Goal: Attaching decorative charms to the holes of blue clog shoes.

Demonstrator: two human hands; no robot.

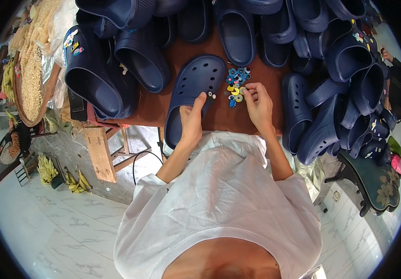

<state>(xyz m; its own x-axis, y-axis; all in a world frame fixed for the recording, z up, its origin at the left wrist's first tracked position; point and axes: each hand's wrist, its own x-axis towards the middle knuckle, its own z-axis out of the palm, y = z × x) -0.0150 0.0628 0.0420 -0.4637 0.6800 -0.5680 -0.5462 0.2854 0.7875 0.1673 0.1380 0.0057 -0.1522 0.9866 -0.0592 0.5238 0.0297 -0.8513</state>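
A navy foam clog (195, 76) with round holes in its toe lies on the brown tabletop (228, 116), its heel end toward me. My left hand (192, 120) grips the clog's right side, thumb on top, the other fingers mostly hidden. Two small pale charms (212, 95) are beside that thumb. To the right lies a little pile of blue and yellow shoe charms (236, 81). My right hand (258, 104) is at the pile's lower right edge, thumb and forefinger pinched on a small round charm (243, 91).
More navy clogs (235, 37) crowd the table's far side, with others heaped at the right (321, 128). Some, like the one at far left (93, 79), carry colourful charms. A wooden stool (100, 153) stands below left; a dark flowered chair (377, 183) is at right.
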